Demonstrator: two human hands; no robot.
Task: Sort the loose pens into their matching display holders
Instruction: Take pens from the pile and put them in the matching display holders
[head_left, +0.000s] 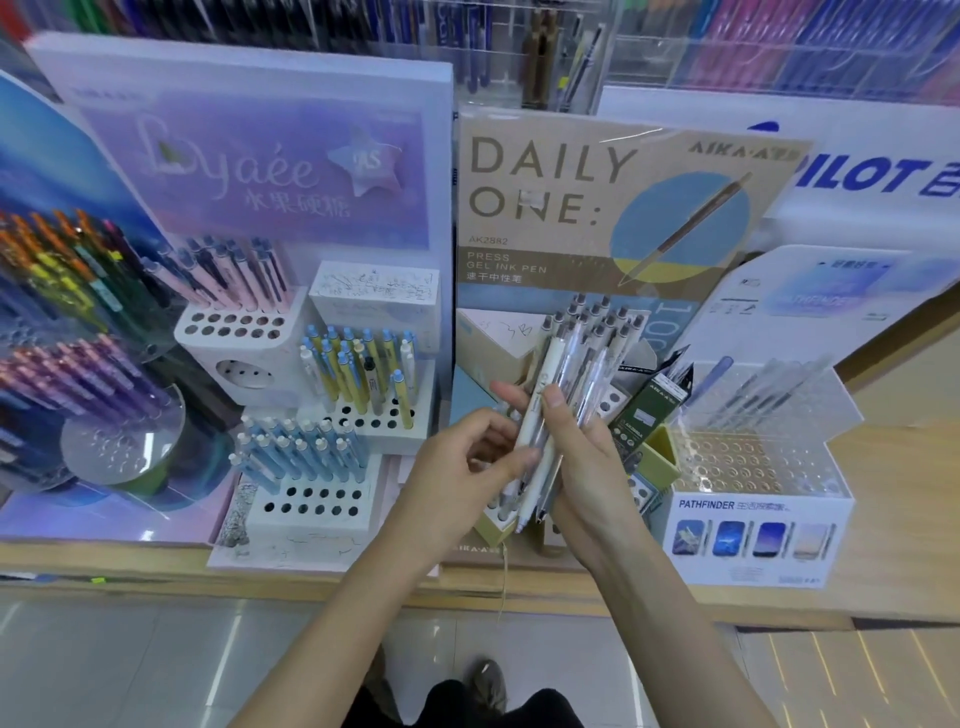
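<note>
My right hand (582, 457) grips a bundle of white and clear pens with grey clickers (576, 358), held upright in front of the brown "DAILY ONE" display (545, 208). My left hand (467, 457) pinches one white pen (535, 415) at the left edge of the bundle, thumb and fingers on its barrel. Below the hands, the cream holder of that display (493, 525) shows partly, with a couple of pens in it. To the left, a white holder (306, 504) carries light blue pens (296, 452), and another (374, 421) carries yellow and blue pens.
A purple "Lyaée" stand (249, 156) holds pink pens at the back left. A round rack of coloured pens (78, 312) fills the far left. A clear "PATHFINDER" holder (753, 467) with clear pens stands right, beside green boxes (649, 410). The wooden shelf edge (363, 587) runs below.
</note>
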